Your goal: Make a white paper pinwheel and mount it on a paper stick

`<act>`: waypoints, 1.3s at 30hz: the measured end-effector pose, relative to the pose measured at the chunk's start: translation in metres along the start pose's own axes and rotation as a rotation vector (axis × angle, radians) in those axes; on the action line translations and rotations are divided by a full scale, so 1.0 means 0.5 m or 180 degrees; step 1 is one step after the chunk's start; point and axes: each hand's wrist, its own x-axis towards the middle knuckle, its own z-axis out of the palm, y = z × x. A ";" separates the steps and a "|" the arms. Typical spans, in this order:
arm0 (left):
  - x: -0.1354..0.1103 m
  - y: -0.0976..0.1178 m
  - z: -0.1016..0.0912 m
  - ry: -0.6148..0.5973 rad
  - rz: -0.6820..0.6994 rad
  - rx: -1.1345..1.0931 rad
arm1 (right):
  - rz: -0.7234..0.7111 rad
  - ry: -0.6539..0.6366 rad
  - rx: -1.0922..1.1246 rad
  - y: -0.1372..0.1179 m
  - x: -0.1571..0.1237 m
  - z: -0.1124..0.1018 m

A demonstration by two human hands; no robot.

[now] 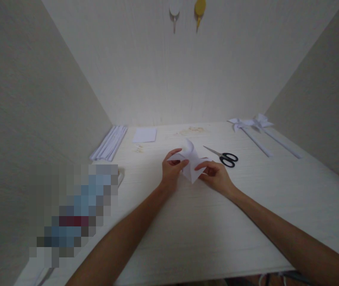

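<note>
Between my hands, above the middle of the table, is a white paper pinwheel (pixel 191 155) with curved blades and a pointed lower corner. My left hand (pixel 172 167) pinches its left side, thumb in front near the centre. On the other side, my right hand (pixel 215 174) grips the right blade between thumb and fingers. A pair of scissors (pixel 224 155) with black handles lies just beyond my right hand, its blades pointing left. Whether a fastener sits at the pinwheel's centre is hidden.
White paper tubes (pixel 110 143) lie at the back left, beside a stack of square paper (pixel 145 135). Small pale pieces (pixel 138 148) and scattered bits (pixel 195 130) lie nearby. Two pinwheels on sticks (pixel 253 137) rest at the right. A blurred-out object (pixel 83 206) lies left. Walls enclose the table.
</note>
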 end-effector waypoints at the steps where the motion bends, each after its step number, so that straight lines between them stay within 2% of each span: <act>1: -0.003 0.000 0.002 -0.0033 -0.0008 0.0026 | -0.0072 0.0016 -0.0028 -0.001 0.000 0.000; 4: -0.009 0.001 0.007 -0.0065 -0.0002 0.0111 | -0.0095 0.0211 -0.0212 -0.003 0.001 0.000; 8: -0.014 0.003 0.012 -0.0003 0.0048 0.0233 | 0.0330 0.0622 -0.0412 -0.007 0.001 0.000; 11: -0.016 0.006 0.015 0.0014 0.0078 0.0401 | 0.0505 0.0616 -0.0329 -0.007 0.001 -0.001; 20: -0.017 0.006 0.015 0.0061 0.0168 0.0509 | 0.0435 0.0602 0.0332 0.009 0.003 -0.009; 28: -0.017 0.006 0.016 0.0017 0.0120 0.0491 | 0.0360 0.0767 0.0215 0.000 0.006 -0.005; 39: -0.022 0.006 0.017 -0.0118 0.0126 0.0632 | 0.0348 0.0851 -0.0343 -0.004 0.008 -0.001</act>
